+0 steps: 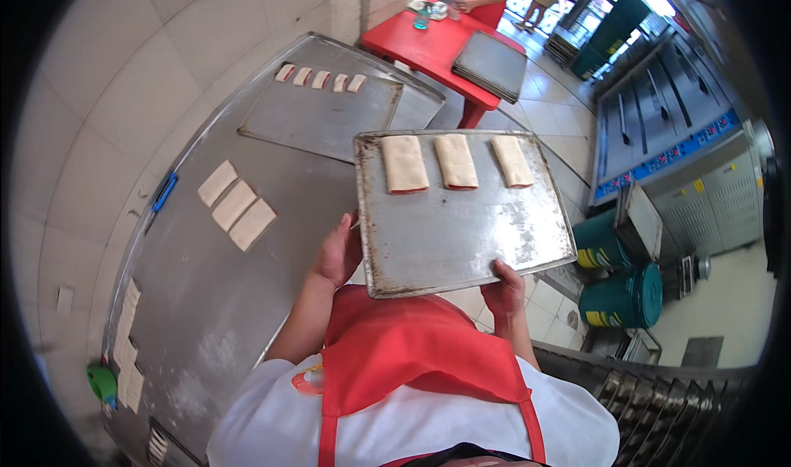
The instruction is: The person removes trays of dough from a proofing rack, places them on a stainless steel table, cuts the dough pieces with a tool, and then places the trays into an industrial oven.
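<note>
A worn metal baking tray (461, 236) is held up in front of my red apron, off the steel table. Three folded pastries (456, 161) with red filling at their ends lie in a row along its far side. My left hand (339, 251) grips the tray's left edge, its fingers partly hidden underneath. At the near edge my right hand (504, 290) holds on with the thumb on top; the other fingers are hidden below. On the table to the left, three more pale pastries (235, 205) lie side by side.
The steel table (198, 302) carries another tray (313, 117) with several small pastries, plus dough pieces (128, 352) at its left edge. Stacked trays (490, 65) rest on a red table (395, 38), where another person stands. Ovens (659, 104) and green bins (622, 295) are at right.
</note>
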A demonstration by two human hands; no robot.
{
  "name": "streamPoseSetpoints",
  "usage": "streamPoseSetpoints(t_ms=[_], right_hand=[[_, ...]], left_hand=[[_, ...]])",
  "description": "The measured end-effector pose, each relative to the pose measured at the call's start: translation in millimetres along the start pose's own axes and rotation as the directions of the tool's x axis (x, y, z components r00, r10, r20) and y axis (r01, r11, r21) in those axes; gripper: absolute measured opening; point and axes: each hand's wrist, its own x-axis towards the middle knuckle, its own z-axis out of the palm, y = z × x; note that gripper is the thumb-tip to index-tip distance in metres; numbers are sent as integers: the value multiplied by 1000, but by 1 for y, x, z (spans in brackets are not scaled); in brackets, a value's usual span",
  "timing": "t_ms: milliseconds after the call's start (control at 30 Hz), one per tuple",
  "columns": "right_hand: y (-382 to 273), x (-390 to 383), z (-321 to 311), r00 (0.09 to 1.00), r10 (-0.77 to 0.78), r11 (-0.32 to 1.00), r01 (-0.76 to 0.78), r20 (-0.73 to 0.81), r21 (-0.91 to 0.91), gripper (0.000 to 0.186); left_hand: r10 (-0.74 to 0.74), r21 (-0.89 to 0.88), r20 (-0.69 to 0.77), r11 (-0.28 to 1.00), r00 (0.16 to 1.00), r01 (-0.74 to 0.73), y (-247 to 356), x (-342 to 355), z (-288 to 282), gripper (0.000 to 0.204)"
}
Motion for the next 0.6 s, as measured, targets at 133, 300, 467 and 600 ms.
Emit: streamPoseSetpoints(t_ms=[133, 300, 467, 600], right_hand=[[-20, -3, -10, 973, -168, 985, 173, -156, 14, 45], [-51, 46, -38, 947, -260, 942, 292, -189, 164, 32], [-99, 163, -87, 930, -248, 941, 298, -273, 162, 34], [-141, 326, -138, 942, -202, 961, 244, -266, 134, 36]], left_hand=[[-68, 80, 136, 995, 988, 57, 12, 27, -12, 73], [-194, 118, 167, 977, 967, 176, 16, 95, -13, 70], [-324, 290, 236, 923, 916, 252, -3, 210, 18, 62], [-335, 231, 65, 921, 940, 312, -33, 303, 46, 46]])
